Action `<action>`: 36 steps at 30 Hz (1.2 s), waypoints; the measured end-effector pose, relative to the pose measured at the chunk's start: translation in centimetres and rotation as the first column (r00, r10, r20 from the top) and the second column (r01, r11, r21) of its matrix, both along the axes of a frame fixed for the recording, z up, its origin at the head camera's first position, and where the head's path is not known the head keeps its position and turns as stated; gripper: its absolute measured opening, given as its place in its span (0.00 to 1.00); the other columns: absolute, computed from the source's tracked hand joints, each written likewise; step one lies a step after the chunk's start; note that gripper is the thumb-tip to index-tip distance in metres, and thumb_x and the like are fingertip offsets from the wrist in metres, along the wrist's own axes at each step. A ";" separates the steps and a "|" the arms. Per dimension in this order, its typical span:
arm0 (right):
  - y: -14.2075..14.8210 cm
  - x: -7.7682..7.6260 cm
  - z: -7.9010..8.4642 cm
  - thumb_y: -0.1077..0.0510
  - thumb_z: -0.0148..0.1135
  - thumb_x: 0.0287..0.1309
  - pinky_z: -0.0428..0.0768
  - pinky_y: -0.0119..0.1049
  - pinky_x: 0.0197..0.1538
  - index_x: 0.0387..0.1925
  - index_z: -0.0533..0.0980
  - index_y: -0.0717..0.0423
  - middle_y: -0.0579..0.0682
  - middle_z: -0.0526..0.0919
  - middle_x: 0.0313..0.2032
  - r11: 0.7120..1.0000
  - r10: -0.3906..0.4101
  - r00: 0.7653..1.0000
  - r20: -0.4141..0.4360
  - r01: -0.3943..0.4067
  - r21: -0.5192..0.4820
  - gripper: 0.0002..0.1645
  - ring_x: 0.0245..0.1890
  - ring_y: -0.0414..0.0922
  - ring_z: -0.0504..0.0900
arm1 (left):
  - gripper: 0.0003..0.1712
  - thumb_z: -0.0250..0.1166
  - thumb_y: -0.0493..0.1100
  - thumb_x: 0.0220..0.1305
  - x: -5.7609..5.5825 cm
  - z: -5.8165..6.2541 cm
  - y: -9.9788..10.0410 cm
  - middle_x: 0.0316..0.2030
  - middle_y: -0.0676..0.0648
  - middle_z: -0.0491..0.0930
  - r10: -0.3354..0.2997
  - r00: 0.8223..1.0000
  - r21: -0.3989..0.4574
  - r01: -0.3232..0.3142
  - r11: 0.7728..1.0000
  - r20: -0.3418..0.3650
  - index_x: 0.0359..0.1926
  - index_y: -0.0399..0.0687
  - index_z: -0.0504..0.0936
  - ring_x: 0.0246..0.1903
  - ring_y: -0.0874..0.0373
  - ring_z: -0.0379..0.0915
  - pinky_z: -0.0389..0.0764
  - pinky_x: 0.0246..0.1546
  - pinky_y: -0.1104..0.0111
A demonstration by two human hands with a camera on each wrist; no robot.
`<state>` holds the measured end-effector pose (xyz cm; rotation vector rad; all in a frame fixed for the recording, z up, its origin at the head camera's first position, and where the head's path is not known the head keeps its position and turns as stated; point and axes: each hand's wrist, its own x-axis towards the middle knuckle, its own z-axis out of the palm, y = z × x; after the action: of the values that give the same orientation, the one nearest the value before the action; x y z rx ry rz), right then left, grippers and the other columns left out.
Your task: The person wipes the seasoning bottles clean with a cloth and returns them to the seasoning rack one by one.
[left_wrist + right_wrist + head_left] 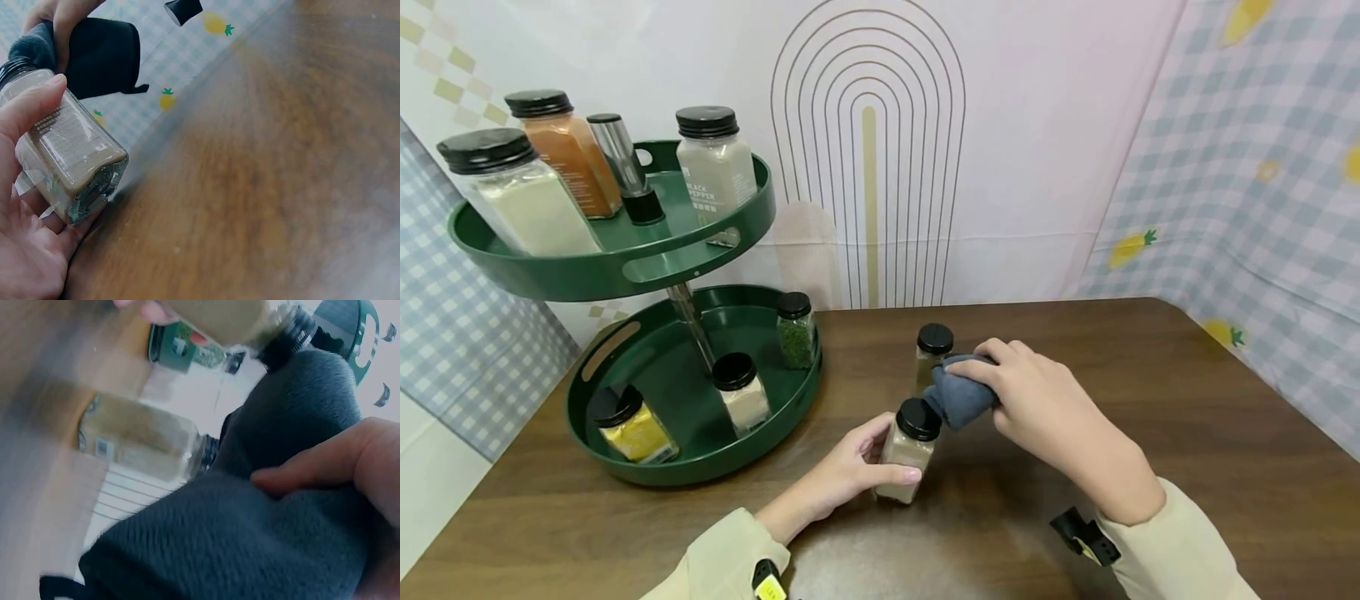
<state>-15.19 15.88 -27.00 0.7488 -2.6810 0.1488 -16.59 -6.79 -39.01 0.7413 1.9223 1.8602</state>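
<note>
My left hand (857,462) grips a square glass spice jar (906,458) with a black lid, fingers and thumb around its sides. Pale tan powder shows inside the jar, which leans in the left wrist view. A dark blue-grey cloth (961,393) is bunched in my right hand (1045,408). The cloth touches the black lid of the held jar in the head view; in the right wrist view it spreads below the thumb. Just behind the cloth stands a second jar (931,354) of tan powder, partly hidden by it in the head view.
To the left stands a green two-tier rack. Its lower tray (700,475) bears a yellow jar (636,425), a cream jar (743,396) and a green herb jar (796,329). On the upper tray (572,287) are several larger jars and a silver cylinder (625,167). A patterned cloth backdrop rises behind.
</note>
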 end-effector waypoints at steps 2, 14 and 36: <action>0.3 0.1 0.4 0.72 0.59 0.39 0.77 0.47 0.31 0.50 0.78 0.45 0.50 0.78 0.45 1.000 -0.022 1.000 -0.013 0.022 -0.004 0.33 0.43 0.52 0.77 | 0.26 0.67 0.43 0.55 0.0 0.0 0.0 0.44 0.47 0.76 0.000 1.000 0.004 0.000 1.000 -0.003 0.54 0.44 0.71 0.43 0.57 0.73 0.75 0.46 0.66; -1.2 1.4 0.7 0.75 0.56 0.34 0.78 0.41 0.45 0.51 0.74 0.44 0.43 0.75 0.51 0.933 0.308 0.950 -0.048 -0.312 -0.177 0.38 0.49 0.42 0.76 | 0.32 0.66 0.43 0.57 0.0 0.1 -0.3 0.55 0.46 0.73 -0.020 0.999 -0.002 0.020 1.000 0.028 0.63 0.52 0.66 0.52 0.56 0.70 0.72 0.53 0.63; 0.6 0.7 1.1 0.73 0.59 0.38 0.75 0.44 0.29 0.44 0.78 0.46 0.48 0.78 0.44 0.998 0.051 0.998 -0.046 -0.052 -0.030 0.29 0.43 0.49 0.77 | 0.26 0.67 0.43 0.55 0.0 0.0 -0.1 0.44 0.47 0.76 0.004 1.000 -0.002 -0.004 1.000 0.012 0.54 0.44 0.71 0.43 0.57 0.73 0.76 0.45 0.66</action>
<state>-14.49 16.50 -25.85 0.8021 -2.6118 0.1846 -16.61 -6.94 -38.98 0.7246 1.9192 1.8604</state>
